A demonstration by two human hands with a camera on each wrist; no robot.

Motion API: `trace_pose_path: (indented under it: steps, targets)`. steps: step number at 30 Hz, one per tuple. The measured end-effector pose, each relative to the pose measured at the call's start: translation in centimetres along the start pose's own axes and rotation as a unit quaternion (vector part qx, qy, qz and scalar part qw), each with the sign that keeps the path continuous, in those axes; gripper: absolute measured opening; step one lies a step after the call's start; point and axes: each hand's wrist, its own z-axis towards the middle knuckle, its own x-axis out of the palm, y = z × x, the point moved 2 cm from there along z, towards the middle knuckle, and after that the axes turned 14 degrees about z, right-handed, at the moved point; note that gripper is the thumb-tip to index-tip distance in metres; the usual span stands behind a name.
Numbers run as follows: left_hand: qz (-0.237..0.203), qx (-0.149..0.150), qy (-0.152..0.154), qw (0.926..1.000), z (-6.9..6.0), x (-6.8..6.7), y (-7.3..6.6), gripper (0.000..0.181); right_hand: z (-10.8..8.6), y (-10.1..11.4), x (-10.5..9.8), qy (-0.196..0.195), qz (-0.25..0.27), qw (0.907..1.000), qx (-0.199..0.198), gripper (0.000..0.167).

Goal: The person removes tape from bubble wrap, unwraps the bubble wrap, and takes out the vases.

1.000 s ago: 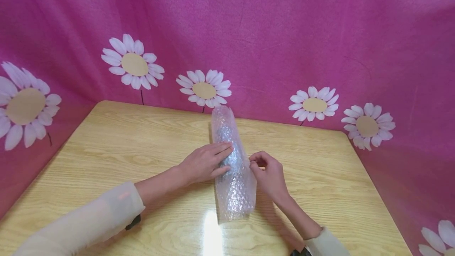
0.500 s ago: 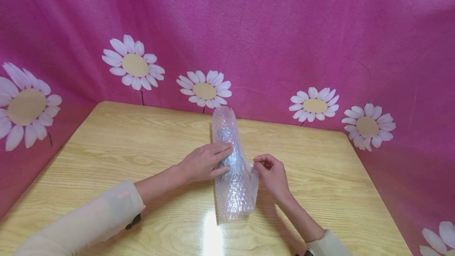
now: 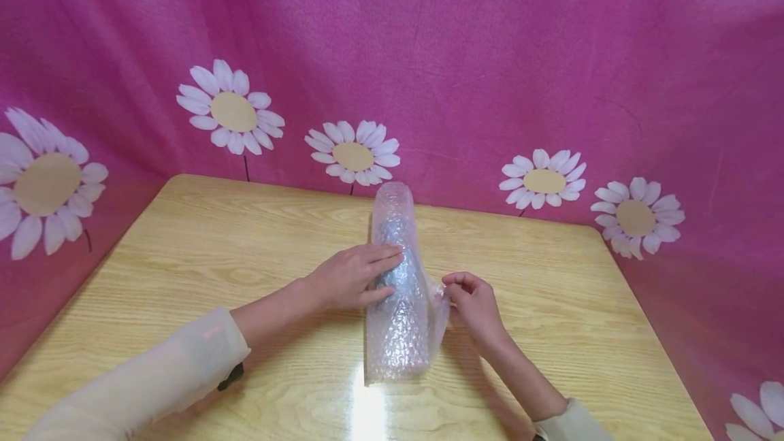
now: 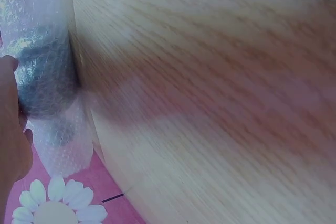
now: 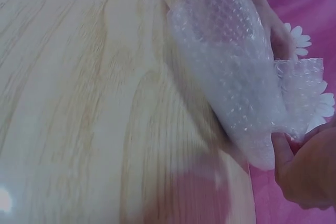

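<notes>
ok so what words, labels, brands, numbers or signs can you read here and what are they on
None: no word, label, brand, number or sign can be read in any view.
Bubble wrap: no lettering to be seen.
Dark thing inside it: too blurred through the wrap to tell whether it bears print.
Pink cloth: white flowers, no text.
Table: wood grain, no text.

Clear, tube-shaped plastic bubble wrap [image 3: 401, 339], bumpy & glossy, threw sharp highlights; mat'l of the dark cylindrical item [image 4: 48, 80] inside couldn't be made out thru it. The pale yellow-brown wood-grain tabletop [image 3: 245, 243] looked smooth, semi-gloss, w/ bright glare. Magenta daisy-print cloth backdrop [image 3: 441, 53] & cream fabric sleeve [image 3: 153, 373] were matt, the cloth lightly creased.
</notes>
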Motion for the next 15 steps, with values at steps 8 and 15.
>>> trace_pose_path:
  steps: [8, 15]
  targets:
    - [0.000, 0.011, -0.014, 0.9998, 0.04, -0.09, 0.08, 0.058, 0.22, 0.35, -0.23, 0.006, 0.008, 0.9999, 0.002, 0.026]
    - [-0.010, 0.007, -0.008, 0.9999, 0.06, 0.00, 0.03, 0.058, 0.39, 0.71, 0.24, 0.022, 0.030, 0.9993, -0.005, 0.026]
